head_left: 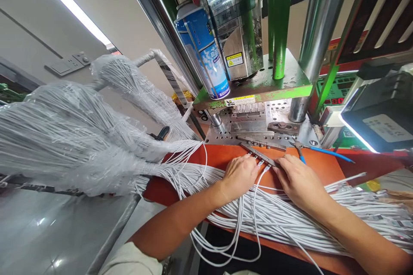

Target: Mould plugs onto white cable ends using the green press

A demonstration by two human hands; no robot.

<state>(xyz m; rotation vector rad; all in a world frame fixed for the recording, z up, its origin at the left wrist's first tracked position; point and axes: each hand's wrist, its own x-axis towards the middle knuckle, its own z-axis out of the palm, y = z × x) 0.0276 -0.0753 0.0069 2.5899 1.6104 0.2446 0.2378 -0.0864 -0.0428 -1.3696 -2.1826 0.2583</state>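
Observation:
My left hand point(240, 175) is closed at a narrow metal bar point(259, 154), its fingertips on a white cable where it meets the bar. Several cable plugs point(266, 168) sit along the bar's near edge, and their cables loop down toward me. The bar's right end is gripped between the thumb and fingers of my right hand point(298, 177). Just behind it, a second slotted metal bar point(263, 143) lies at the edge of the machine's bed. Cutters with blue handles point(329, 153) rest beside my right hand. My fingers partly hide the plugs.
A press with a green plate point(254, 90) and steel columns stands ahead, a blue spray can point(206, 51) against it. Thick bundles of white cable point(284, 219) cross the orange work surface point(219, 154). Plastic-wrapped bundles point(71, 137) hang at left. A lit lamp point(377, 111) is at right.

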